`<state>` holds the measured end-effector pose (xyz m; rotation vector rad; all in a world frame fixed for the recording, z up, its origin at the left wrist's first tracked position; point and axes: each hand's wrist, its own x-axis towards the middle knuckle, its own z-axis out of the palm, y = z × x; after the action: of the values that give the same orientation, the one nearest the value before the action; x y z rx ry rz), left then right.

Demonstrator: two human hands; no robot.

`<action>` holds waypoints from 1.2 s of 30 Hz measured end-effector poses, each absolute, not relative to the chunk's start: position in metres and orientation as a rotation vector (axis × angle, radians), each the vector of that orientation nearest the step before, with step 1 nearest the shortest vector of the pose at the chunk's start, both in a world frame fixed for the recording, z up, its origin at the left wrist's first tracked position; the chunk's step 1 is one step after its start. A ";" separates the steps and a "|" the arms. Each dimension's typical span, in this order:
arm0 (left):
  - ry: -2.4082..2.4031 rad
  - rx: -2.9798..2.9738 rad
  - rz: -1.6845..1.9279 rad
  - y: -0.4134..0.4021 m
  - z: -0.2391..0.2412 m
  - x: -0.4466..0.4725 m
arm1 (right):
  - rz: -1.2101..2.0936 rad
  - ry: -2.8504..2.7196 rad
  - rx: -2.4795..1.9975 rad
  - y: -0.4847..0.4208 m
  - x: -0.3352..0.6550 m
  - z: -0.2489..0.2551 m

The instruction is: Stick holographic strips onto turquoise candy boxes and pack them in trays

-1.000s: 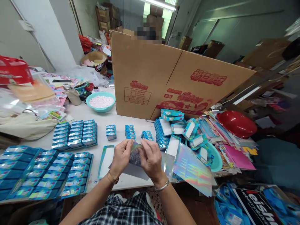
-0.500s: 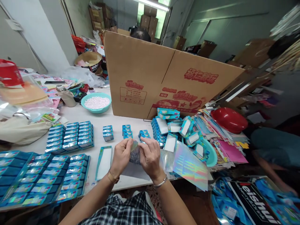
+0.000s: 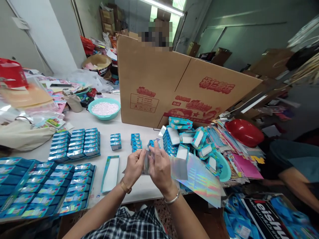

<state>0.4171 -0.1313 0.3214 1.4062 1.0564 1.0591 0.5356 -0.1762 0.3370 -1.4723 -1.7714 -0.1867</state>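
Above the front edge of the white table, both my hands pinch a greyish, see-through plastic film (image 3: 146,164), mostly hidden by the fingers. My left hand (image 3: 134,165) is closed on its left side, thumb on top. On its right side is my right hand (image 3: 159,166), thumb and fingers pressed together with one fingertip raised. Just beyond the hands stand small stacks of little blue boxes (image 3: 136,141). Left of my left hand lies a shallow blue tray with a white inside (image 3: 111,174). Beside my right hand, a shiny rainbow sheet (image 3: 201,182) overhangs the table edge.
Trays of packed blue boxes (image 3: 54,189) cover the left side. A turquoise bowl of pale beads (image 3: 104,116) stands farther back. A large cardboard panel (image 3: 154,79) rises behind. Empty blue trays (image 3: 199,137) pile up at right, near a red basin (image 3: 244,132). Another person's arm (image 3: 296,177) shows at right.
My hands have drawn closer together around the film, and my right fingers have shifted, one now pointing up. A silvery strip now shows behind the right hand. The view has shifted slightly.
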 end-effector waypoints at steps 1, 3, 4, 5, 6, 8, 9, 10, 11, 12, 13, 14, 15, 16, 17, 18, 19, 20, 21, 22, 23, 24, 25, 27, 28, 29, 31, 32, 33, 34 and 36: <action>1.056 1.427 1.065 -0.132 0.321 0.417 | -0.224 -1.816 -1.487 -0.174 0.535 0.332; 1.063 1.461 1.065 -0.131 0.321 0.416 | -0.295 -1.859 -1.488 -0.175 0.535 0.324; 1.068 1.471 1.063 -0.131 0.321 0.416 | -0.318 -1.874 -1.478 -0.177 0.535 0.322; 1.071 1.478 1.063 -0.130 0.321 0.416 | -0.332 -1.890 -1.464 -0.178 0.535 0.321; 1.070 1.481 1.066 -0.129 0.321 0.416 | -0.342 -1.903 -1.450 -0.179 0.535 0.321; 1.045 1.486 1.075 -0.128 0.322 0.418 | -0.368 -1.903 -1.437 -0.178 0.535 0.322; 1.022 1.487 1.078 -0.127 0.323 0.418 | -0.381 -1.887 -1.441 -0.176 0.534 0.323; 0.999 1.484 1.075 -0.126 0.323 0.419 | -0.391 -1.869 -1.451 -0.174 0.533 0.324; 0.979 1.476 1.069 -0.124 0.322 0.420 | -0.396 -1.852 -1.458 -0.173 0.532 0.325; 0.967 1.464 1.060 -0.122 0.321 0.420 | -0.392 -1.842 -1.463 -0.173 0.531 0.327; 0.965 1.443 1.048 -0.120 0.318 0.419 | -0.376 -1.842 -1.463 -0.174 0.530 0.330; 0.974 1.415 1.033 -0.117 0.315 0.418 | -0.352 -1.841 -1.454 -0.177 0.530 0.334; 0.991 1.384 1.019 -0.114 0.311 0.417 | -0.329 -1.828 -1.437 -0.182 0.530 0.339; 1.011 1.354 1.006 -0.111 0.307 0.415 | -0.309 -1.794 -1.421 -0.188 0.532 0.346; 1.031 1.332 0.992 -0.109 0.302 0.413 | -0.296 -1.738 -1.408 -0.194 0.534 0.353; 1.047 1.318 0.980 -0.107 0.298 0.412 | -0.294 -1.663 -1.397 -0.199 0.537 0.361; 1.060 1.314 0.972 -0.105 0.295 0.410 | -0.300 -1.573 -1.382 -0.202 0.541 0.369; 1.067 1.320 0.963 -0.104 0.293 0.410 | -0.308 -1.482 -1.371 -0.203 0.544 0.376; 1.068 1.327 0.954 -0.104 0.291 0.410 | -0.308 -1.412 -1.370 -0.202 0.547 0.382; 1.062 1.334 0.944 -0.105 0.291 0.410 | -0.294 -1.379 -1.383 -0.198 0.549 0.387; 1.050 1.339 0.935 -0.107 0.291 0.411 | -0.261 -1.394 -1.410 -0.193 0.549 0.388; 1.034 1.343 0.926 -0.109 0.292 0.413 | -0.211 -1.454 -1.445 -0.186 0.548 0.387; 1.013 1.348 0.917 -0.111 0.294 0.414 | -0.154 -1.553 -1.476 -0.180 0.546 0.383; 0.962 1.363 0.900 -0.115 0.298 0.416 | -0.054 -1.781 -1.479 -0.169 0.539 0.368; 0.941 1.369 0.892 -0.116 0.300 0.417 | -0.037 -1.865 -1.456 -0.166 0.534 0.359; 0.926 1.371 0.887 -0.118 0.302 0.417 | -0.043 -1.925 -1.429 -0.164 0.530 0.350; 0.907 1.364 0.885 -0.119 0.304 0.415 | -0.092 -1.990 -1.389 -0.164 0.523 0.335; 0.901 1.355 0.886 -0.119 0.305 0.414 | -0.127 -2.005 -1.369 -0.166 0.521 0.330; 0.893 1.345 0.888 -0.118 0.305 0.413 | -0.162 -2.017 -1.348 -0.168 0.519 0.326; 0.884 1.336 0.892 -0.118 0.305 0.413 | -0.195 -2.026 -1.331 -0.170 0.518 0.323; 0.871 1.310 0.904 -0.116 0.305 0.412 | -0.258 -2.035 -1.312 -0.174 0.517 0.318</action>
<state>0.4120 -0.1164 0.3045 1.3104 0.8713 0.9043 0.5173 -0.1739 0.3185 -1.3119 -2.0351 -0.2576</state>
